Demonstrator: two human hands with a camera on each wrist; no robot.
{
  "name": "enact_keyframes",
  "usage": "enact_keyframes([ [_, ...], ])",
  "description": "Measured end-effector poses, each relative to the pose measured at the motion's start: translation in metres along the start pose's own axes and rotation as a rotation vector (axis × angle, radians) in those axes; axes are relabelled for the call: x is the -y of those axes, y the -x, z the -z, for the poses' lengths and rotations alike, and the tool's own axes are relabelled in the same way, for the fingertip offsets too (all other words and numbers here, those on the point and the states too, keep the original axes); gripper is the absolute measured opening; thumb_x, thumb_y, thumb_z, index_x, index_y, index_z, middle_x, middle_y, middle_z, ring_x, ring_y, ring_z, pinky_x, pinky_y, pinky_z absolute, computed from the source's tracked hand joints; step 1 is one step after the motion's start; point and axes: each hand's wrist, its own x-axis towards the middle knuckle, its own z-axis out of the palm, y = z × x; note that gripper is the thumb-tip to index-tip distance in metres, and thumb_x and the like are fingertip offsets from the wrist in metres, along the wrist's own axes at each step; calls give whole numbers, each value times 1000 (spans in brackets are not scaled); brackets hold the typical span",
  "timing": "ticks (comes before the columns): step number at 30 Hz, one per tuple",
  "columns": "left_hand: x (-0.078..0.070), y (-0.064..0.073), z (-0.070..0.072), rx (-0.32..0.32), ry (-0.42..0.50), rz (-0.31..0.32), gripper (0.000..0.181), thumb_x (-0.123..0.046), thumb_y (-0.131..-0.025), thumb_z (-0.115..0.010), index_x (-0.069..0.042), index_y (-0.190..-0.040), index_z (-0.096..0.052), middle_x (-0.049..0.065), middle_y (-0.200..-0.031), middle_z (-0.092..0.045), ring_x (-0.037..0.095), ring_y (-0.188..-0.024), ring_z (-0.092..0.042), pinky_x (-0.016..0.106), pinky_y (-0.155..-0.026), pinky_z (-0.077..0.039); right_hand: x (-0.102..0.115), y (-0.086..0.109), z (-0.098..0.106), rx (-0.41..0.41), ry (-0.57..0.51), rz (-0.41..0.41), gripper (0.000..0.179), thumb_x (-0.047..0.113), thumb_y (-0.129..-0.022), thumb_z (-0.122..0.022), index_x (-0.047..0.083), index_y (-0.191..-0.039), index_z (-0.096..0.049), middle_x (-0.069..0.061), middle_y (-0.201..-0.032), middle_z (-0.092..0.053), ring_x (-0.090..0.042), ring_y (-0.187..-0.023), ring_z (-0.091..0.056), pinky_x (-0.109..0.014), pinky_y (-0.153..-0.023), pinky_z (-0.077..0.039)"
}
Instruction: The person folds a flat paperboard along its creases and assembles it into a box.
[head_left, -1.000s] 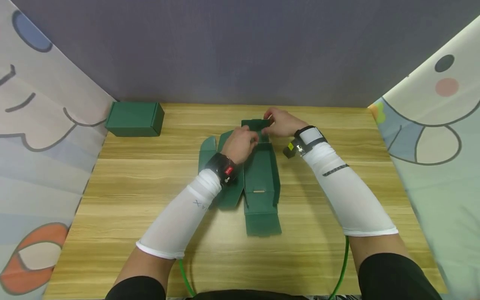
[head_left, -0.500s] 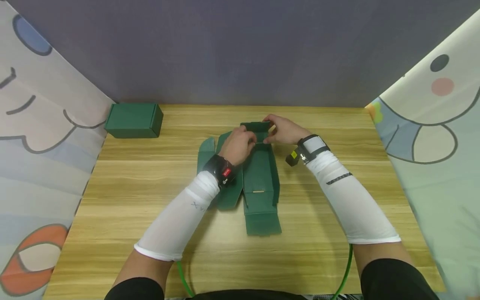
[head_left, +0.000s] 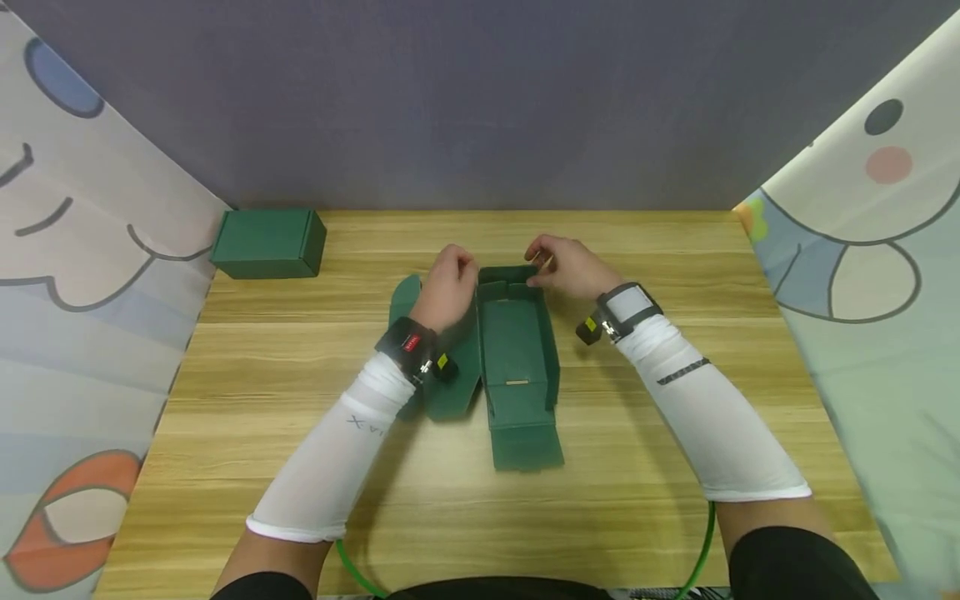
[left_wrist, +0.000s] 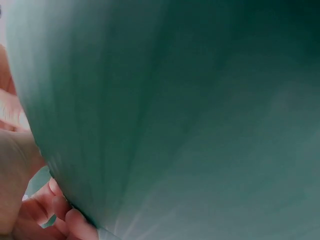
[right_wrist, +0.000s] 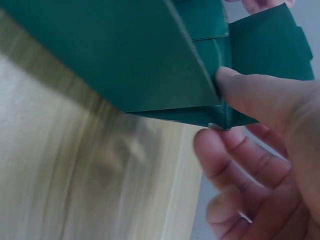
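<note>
A partly folded green cardboard box [head_left: 516, 337] lies in the middle of the table, its tray facing up in the head view. Its lid panel [head_left: 456, 390] spreads out to the left, and a flap [head_left: 527, 448] lies toward the person. At the far right corner, my right hand [head_left: 573, 268] pinches the cardboard, thumb inside and fingers outside, as the right wrist view shows. My left hand [head_left: 445, 292] holds the far left corner with curled fingers; its exact contact is partly hidden. Green cardboard [left_wrist: 175, 120] fills most of the left wrist view.
A closed green box [head_left: 268, 243] stands at the table's back left. The wooden table [head_left: 637, 517] meets a grey panel [head_left: 480, 108] behind, with printed cartoon panels at both sides. Green cables [head_left: 701, 550] hang near both forearms.
My left hand has moved left, from over the box's far end to its far left corner. The far flap has folded down and inward. My right hand has shifted slightly toward the person.
</note>
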Motion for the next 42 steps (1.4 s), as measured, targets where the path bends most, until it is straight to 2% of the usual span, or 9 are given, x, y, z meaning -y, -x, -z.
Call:
enact_keyframes([
  [3,2,-2,1,14,31,53,43,-41,-112,-44,-6,-131,-58,11,-115,-61,25,-103,-60,42,-90,-52,0,2,-4,-38,27,22,42,14,-93,-79,6,-130,-61,-10,-118,-70,-27,-105,-69,-42,-91,-58],
  [5,1,-3,1,34,29,73,46,-44,-110,-48,-7,-134,-60,10,-120,-63,25,-109,-61,43,-95,-53,-1,4,-6,-56,41,32,40,10,-93,-78,5,-129,-62,-10,-115,-71,-27,-105,-68,-42,-89,-57],
  [8,-1,-3,1,58,18,79,41,-40,-107,-57,-8,-133,-63,11,-127,-63,27,-115,-61,45,-100,-53,-1,7,-8,-75,54,41,39,2,-92,-74,6,-128,-62,-11,-116,-71,-29,-109,-67,-43,-90,-55],
  [12,-4,-2,0,84,14,90,38,-36,-104,-63,-9,-131,-64,12,-128,-62,28,-116,-60,46,-101,-53,-3,11,-9,-92,30,56,39,-3,-91,-68,6,-129,-61,-14,-120,-71,-30,-111,-68,-43,-89,-58],
  [22,-5,-1,1,121,-15,85,39,-26,-100,-71,-9,-134,-63,12,-125,-59,26,-110,-58,44,-95,-53,-16,19,-5,-38,-98,40,41,0,-95,-62,5,-136,-57,-14,-124,-69,-28,-98,-74,-38,-82,-63],
  [27,-6,-3,1,147,-40,45,47,-18,-96,-74,-6,-139,-60,13,-123,-56,25,-104,-57,41,-90,-52,-11,22,-2,-19,-155,-4,39,17,-100,-65,8,-136,-56,-14,-125,-67,-27,-95,-74,-38,-79,-64],
  [29,-7,-3,0,159,-70,28,50,-15,-94,-75,-6,-141,-59,13,-124,-55,24,-103,-58,39,-88,-52,-6,24,-1,-7,-129,-8,45,24,-98,-71,9,-138,-55,-14,-127,-66,-27,-97,-73,-39,-79,-63],
  [34,-6,-7,-3,189,-164,-28,56,-10,-91,-75,-6,-145,-57,17,-131,-56,26,-102,-61,39,-86,-55,3,20,-4,19,32,38,61,22,-90,-82,7,-142,-54,-15,-130,-67,-29,-100,-72,-41,-83,-62],
  [42,-6,-11,-14,204,-400,-112,51,-6,-89,-75,-4,-139,-62,16,-129,-62,31,-119,-61,43,-101,-55,15,15,-13,47,225,78,53,16,-91,-81,4,-137,-59,-21,-126,-70,-34,-110,-70,-48,-93,-59],
])
